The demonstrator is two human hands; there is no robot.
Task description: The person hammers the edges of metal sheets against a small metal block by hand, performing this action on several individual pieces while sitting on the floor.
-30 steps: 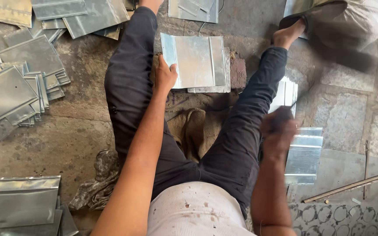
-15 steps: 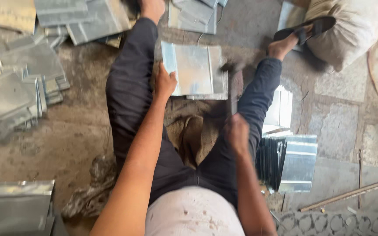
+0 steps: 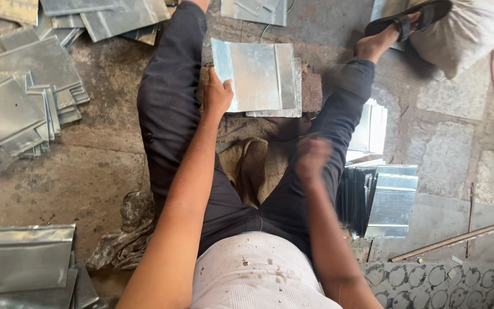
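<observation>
left hand [image 3: 217, 94] pins the metal sheet [image 3: 255, 76] mid-frame; right hand [image 3: 311, 157] blurred, grip unclear, looks mid-hammering, next strike needs aim

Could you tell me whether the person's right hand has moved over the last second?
Yes. The right hand, blurred, has come in from beside the standing sheet stack to above the right thigh, nearer the metal sheet held by the left hand.

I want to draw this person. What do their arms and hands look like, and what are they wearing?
Both arms are bare, with no sleeves down to the left hand and the right hand, which is blurred. No gloves, watch or rings show. They wear a white ribbed shirt with small brown stains and dark trousers.
</observation>
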